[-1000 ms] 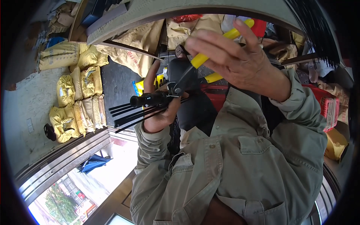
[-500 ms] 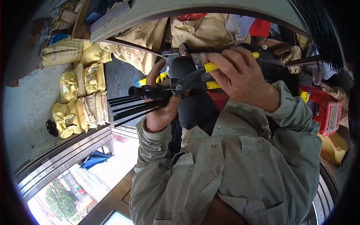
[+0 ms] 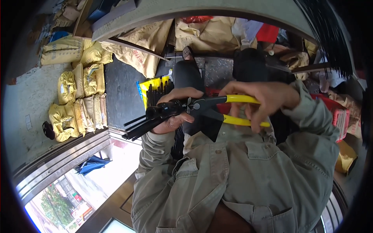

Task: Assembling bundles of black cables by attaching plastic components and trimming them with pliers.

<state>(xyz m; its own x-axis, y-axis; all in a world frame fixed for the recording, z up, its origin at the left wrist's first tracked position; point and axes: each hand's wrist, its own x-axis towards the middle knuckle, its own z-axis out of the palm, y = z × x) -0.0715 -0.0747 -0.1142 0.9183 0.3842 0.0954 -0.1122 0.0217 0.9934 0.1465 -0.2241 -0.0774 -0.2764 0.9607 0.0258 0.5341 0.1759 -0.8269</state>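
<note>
A black bundle of thin rods around a short tube, resembling a folded umbrella frame (image 3: 157, 112), lies in my left hand (image 3: 173, 123). My left fingers close around it from above and below, and the rod ends stick out toward the lower left. My right hand (image 3: 270, 97) grips a pair of pliers (image 3: 243, 99) with yellow handles, which stand apart. The plier head meets the right end of the bundle beside a small silvery metal piece (image 3: 190, 106). Exactly what the jaws touch is too small to tell.
Beyond my left hand, several black rods (image 3: 155, 93) stand by a yellow bag (image 3: 147, 85). Yellow sacks (image 3: 64, 120) line the left wall. A curved bench edge (image 3: 217, 9) crosses the top, with black strands (image 3: 330, 35) hanging at right. A red basket (image 3: 340, 120) is at right.
The right hand has shifted lower and to the right on the pliers, and the handles are spread wider. My left thumb has folded over the bundle, whose fanned rods now lie closer together.
</note>
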